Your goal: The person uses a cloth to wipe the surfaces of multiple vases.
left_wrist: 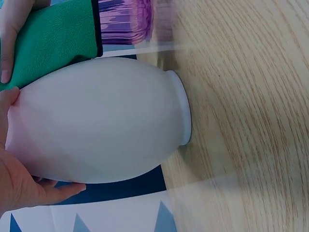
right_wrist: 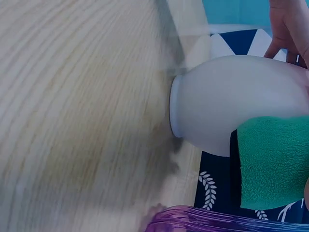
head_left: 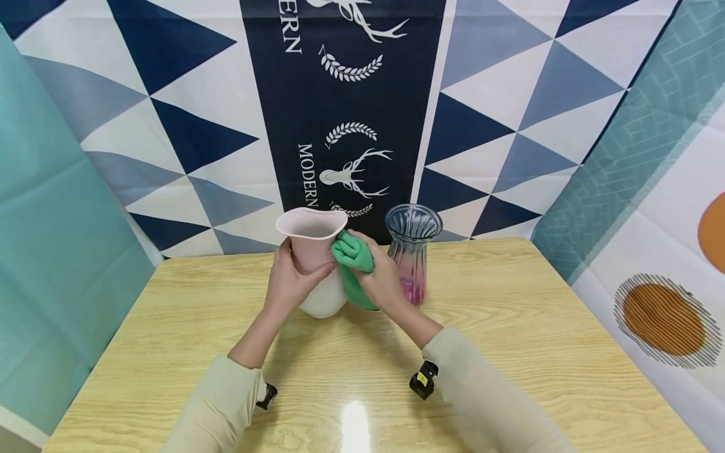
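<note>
A pale pink and white vase [head_left: 320, 296] with a wavy rim is upright near the back of the table. My left hand [head_left: 289, 277] grips its neck from the left, thumb across the front. On the other side, my right hand [head_left: 381, 275] holds a bunched green cloth [head_left: 352, 251] against the neck just under the rim. The cloth's dark-edged end hangs beside the vase body, as the right wrist view shows of the cloth [right_wrist: 273, 164]. In the left wrist view the vase's foot [left_wrist: 182, 108] is close to the tabletop; whether it touches I cannot tell.
A ribbed glass vase [head_left: 414, 251], blue above and pink below, stands just right of my right hand. The wooden table [head_left: 487, 352] ends at a patterned cloth backdrop [head_left: 215, 126]. A teal sheet [head_left: 51, 214] hangs at the left.
</note>
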A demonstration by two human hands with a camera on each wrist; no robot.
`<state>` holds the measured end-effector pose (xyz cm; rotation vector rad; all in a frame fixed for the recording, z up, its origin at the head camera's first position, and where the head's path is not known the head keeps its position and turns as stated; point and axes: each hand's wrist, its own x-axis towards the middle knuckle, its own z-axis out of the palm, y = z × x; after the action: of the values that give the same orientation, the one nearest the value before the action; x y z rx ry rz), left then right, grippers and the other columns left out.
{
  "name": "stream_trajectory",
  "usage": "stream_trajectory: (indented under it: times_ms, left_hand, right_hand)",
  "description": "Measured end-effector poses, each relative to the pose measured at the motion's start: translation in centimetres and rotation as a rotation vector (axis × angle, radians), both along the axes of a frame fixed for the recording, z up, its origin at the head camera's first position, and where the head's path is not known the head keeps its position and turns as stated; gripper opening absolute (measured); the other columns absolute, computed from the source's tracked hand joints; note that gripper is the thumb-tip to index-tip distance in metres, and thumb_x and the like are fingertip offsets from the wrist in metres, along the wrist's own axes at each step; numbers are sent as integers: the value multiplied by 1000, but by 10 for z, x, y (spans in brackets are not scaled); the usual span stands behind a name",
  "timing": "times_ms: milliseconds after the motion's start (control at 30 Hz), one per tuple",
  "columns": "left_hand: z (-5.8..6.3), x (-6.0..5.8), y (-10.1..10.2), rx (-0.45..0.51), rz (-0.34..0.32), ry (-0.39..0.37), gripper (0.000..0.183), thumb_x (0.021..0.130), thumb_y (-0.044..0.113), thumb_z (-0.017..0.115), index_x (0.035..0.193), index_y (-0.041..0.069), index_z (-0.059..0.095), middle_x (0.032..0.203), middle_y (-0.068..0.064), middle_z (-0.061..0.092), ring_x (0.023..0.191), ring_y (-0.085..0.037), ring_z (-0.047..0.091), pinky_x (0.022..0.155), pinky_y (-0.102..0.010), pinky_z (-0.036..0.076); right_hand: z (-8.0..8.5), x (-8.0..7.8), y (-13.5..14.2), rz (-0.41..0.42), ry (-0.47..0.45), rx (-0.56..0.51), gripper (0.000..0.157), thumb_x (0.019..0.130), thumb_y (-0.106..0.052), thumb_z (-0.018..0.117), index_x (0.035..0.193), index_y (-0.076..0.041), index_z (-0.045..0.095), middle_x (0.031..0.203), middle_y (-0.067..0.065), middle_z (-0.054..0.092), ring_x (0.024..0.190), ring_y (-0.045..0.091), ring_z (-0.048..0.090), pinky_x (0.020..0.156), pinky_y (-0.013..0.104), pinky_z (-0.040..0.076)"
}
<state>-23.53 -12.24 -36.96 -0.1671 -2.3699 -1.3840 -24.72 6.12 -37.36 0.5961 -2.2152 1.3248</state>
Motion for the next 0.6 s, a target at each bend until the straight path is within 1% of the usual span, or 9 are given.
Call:
stream_trajectory:
  times_ms: [133,333,433,600]
  left_hand:
    - [0,0,0,0,-6,1,91,69,41,80,141,12,32,132,-11,45,114,-26,50,93,-46,45]
    - [0,5,1,-2,-6,15,92,69,40,81,141,11,32,132,-11,44,113,-27,51,93,-46,45]
    - [-1,7,2,-1,-1,9,91,69,40,81,141,11,32,131,-12,45,113,-27,51,93,-46,45]
    - [-1,10,4,4,-11,2,91,70,40,80,141,11,31,132,-12,44,114,-27,50,94,-47,45]
  right_hand:
    - [3,-1,-1,-1,-21,30,52,81,-8,71,129,-18,54,127,7,60,116,25,57,99,43,45]
    - [-1,1,3,17,-25,50,52,81,-7,70,129,-16,54,128,8,60,116,26,57,99,44,44]
    - [-6,2,6,30,-38,55,51,80,-6,71,128,-15,55,128,10,59,116,28,57,99,45,44]
    - [-20,4,12,32,-81,62,51,80,-5,71,128,-13,56,127,10,60,117,27,56,102,44,42]
